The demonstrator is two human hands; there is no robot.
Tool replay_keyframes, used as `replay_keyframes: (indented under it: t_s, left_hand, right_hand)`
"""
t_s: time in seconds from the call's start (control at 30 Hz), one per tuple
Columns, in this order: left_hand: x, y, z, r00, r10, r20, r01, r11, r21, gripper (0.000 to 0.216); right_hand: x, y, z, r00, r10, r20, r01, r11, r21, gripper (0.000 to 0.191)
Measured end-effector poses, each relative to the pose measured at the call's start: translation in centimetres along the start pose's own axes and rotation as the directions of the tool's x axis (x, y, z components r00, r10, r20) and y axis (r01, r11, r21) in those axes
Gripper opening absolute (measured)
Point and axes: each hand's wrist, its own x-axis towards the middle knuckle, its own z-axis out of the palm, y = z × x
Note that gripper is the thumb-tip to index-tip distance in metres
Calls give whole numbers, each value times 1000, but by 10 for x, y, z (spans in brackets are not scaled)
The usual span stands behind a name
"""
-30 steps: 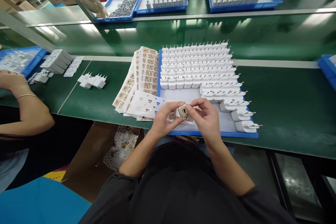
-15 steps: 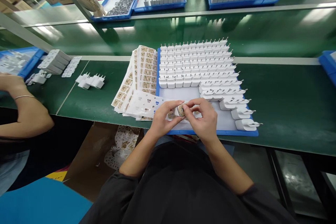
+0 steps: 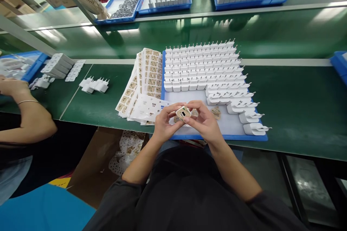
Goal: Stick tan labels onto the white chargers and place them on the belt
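Between my two hands is a white plug adapter (image 3: 183,113), its port face with a tan film on it turned up toward me. My left hand (image 3: 166,122) grips it from the left, and my right hand (image 3: 205,121) pinches it from the right with thumb and fingers. Both are above the near part of a blue tray (image 3: 233,137). Rows of white plug adapters (image 3: 197,65) with pins fill the tray's back and right side. Sticker sheets (image 3: 151,74) with tan pieces lie left of the tray, and a mostly bare white sheet (image 3: 145,108) reaches under my left hand.
A small group of adapters (image 3: 94,85) lies farther left on the green bench. A co-worker's arm (image 3: 27,115) is at the left edge. Several blue trays (image 3: 162,10) with parts stand on the back shelf beside a fan (image 3: 90,1). Below is a cardboard box (image 3: 89,166).
The adapter has turned so its port face shows more fully. My right hand has shifted slightly left, and tan scraps on the tray beside it now show.
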Motion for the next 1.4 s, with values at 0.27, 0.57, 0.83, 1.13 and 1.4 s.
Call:
replay_keyframes:
  t_s: [0.27,0.57,0.83,1.13,1.4]
  left_hand:
    - [9,-1,3,948,317,11,-310,917,251,43]
    - [12,2,4,897,440,40,-422,826,373,44]
    - [11,1,3,899,435,48,-419,822,385,44]
    - [8,3,3,967,256,20,-255,952,168,46]
    - [7,13,5,998,60,8,-60,967,249,41]
  right_hand:
    - [1,2,10,994,-33,-107,41,997,67,15]
    - [4,1,22,984,-55,-169,76,989,123,7]
    - [5,0,20,986,-14,-166,33,993,110,3]
    - [3,-7,3,1000,7,-20,-7,1000,-19,18]
    - [1,-11,-3,907,-420,-29,323,739,-591,8]
